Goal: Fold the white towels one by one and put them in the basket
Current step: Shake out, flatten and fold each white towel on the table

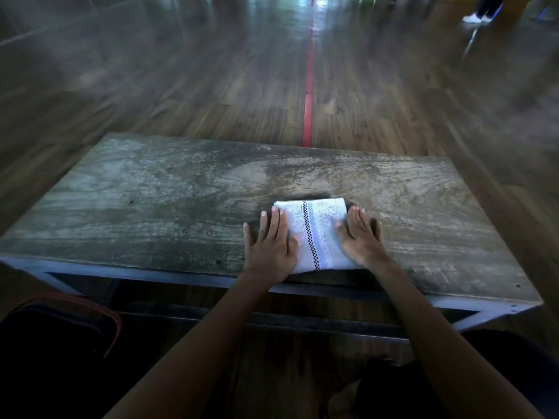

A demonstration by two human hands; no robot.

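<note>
A folded white towel (314,231) with a black checkered stripe and a pale blue band lies near the front edge of a worn wooden table (157,201). My left hand (269,240) lies flat with straight fingers on the towel's left edge, partly on the table. My right hand (361,237) presses flat on the towel's right edge, fingers straight. No basket shows in this view.
A dark bag with a red trim (69,325) sits low at the left, below the table's front edge. Wooden floor with a red line (308,95) stretches beyond the table. A person's feet (478,16) stand far back right.
</note>
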